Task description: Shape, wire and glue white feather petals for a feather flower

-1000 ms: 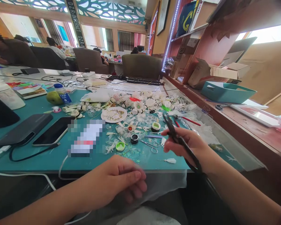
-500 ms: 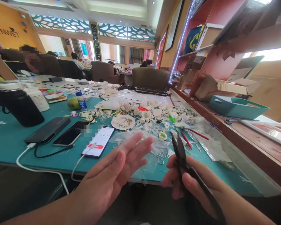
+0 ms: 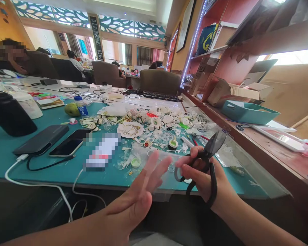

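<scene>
- Through the head view I see my right hand (image 3: pixel 202 177) wrapped around a pair of black-handled scissors (image 3: pixel 206 157), its fingers clamped on the handles. The blades point up and away to the right; I can't tell whether they are slightly parted.
- My left hand (image 3: pixel 137 198) is raised to the left of them, fingers extended, thumb away from the others. Clear plastic film (image 3: pixel 166 188) hangs at its fingers and reaches toward the right hand. Blur keeps me from telling whether either hand pinches it.
- Scissors and film are both in the air at the near edge of the teal table mat (image 3: pixel 113 176).
- I judge the scissors stiff and moderately heavy, best held by the looped handles, clear of the blades.
- The film I expect to be feather-light, limp, slippery and easily creased or torn; I'd take it by an edge between thumb and fingertip, keeping it taut.
- Beyond the hands lie an open pot of green paste (image 3: pixel 172 145), a pale green lid (image 3: pixel 136 162), a white plate (image 3: pixel 120 128) and a heap of feather shuttlecocks (image 3: pixel 166 119).
- Left of those rests a dark-screened phone (image 3: pixel 70 142), just beside a black power bank (image 3: pixel 41 140).
</scene>
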The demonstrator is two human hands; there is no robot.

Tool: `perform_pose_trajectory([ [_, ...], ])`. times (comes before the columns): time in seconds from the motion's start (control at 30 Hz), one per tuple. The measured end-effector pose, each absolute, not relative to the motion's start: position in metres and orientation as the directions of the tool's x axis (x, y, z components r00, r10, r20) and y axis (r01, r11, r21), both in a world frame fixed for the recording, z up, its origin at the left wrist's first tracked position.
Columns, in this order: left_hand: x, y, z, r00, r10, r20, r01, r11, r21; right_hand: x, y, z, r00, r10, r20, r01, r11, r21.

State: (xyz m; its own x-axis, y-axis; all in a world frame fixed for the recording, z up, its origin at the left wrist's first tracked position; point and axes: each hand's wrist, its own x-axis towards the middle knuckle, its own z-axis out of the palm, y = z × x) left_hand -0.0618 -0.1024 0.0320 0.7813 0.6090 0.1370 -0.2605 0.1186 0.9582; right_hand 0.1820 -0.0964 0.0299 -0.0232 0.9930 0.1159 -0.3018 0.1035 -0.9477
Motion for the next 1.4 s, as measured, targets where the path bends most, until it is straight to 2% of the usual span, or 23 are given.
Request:
perform_pose_trajectory([
  [0.27,-0.056,-0.095,0.022,0.734,0.678,0.044,-0.299,0.264,0.917,0.2,-0.089,0.033,-0.117,0.977,0.181,-0.141,0.164,-0.976],
  [0.5,-0.046,-0.093,0.02,0.657,0.743,-0.125,-0.271,0.388,0.881,0.206,-0.087,0.037,-0.178,0.969,0.17,-0.052,0.163,-0.985],
  [0.63,-0.043,-0.092,0.021,0.644,0.757,-0.11,-0.346,0.416,0.841,0.208,-0.086,0.038,-0.137,0.971,0.195,0.005,0.197,-0.98],
  [0.77,-0.045,-0.086,0.03,0.55,0.834,-0.035,-0.428,0.318,0.846,0.214,-0.086,0.038,-0.101,0.935,0.339,0.021,0.342,-0.939],
  [0.9,-0.049,-0.079,0.04,0.461,0.886,0.054,-0.508,0.213,0.835,0.216,-0.096,0.037,-0.236,0.9,0.367,0.002,0.378,-0.926],
  [0.97,-0.052,-0.077,0.044,0.442,0.891,0.107,-0.547,0.173,0.819,0.211,-0.106,0.038,-0.407,0.867,0.286,0.005,0.315,-0.949],
  [1.03,-0.055,-0.077,0.046,0.438,0.888,0.139,-0.564,0.151,0.812,0.203,-0.116,0.041,-0.574,0.811,0.114,0.047,0.172,-0.984],
  [1.17,-0.059,-0.08,0.051,0.45,0.872,0.194,-0.575,0.117,0.81,0.189,-0.126,0.048,-0.701,0.712,-0.043,0.111,0.049,-0.993],
  [1.27,-0.062,-0.083,0.055,0.438,0.874,0.212,-0.508,0.045,0.86,0.184,-0.122,0.048,-0.773,0.627,-0.097,0.175,0.064,-0.982],
  [1.4,-0.068,-0.081,0.053,0.277,0.918,0.284,-0.174,-0.242,0.955,0.179,-0.113,0.038,-0.799,0.601,-0.03,0.134,0.129,-0.983],
])
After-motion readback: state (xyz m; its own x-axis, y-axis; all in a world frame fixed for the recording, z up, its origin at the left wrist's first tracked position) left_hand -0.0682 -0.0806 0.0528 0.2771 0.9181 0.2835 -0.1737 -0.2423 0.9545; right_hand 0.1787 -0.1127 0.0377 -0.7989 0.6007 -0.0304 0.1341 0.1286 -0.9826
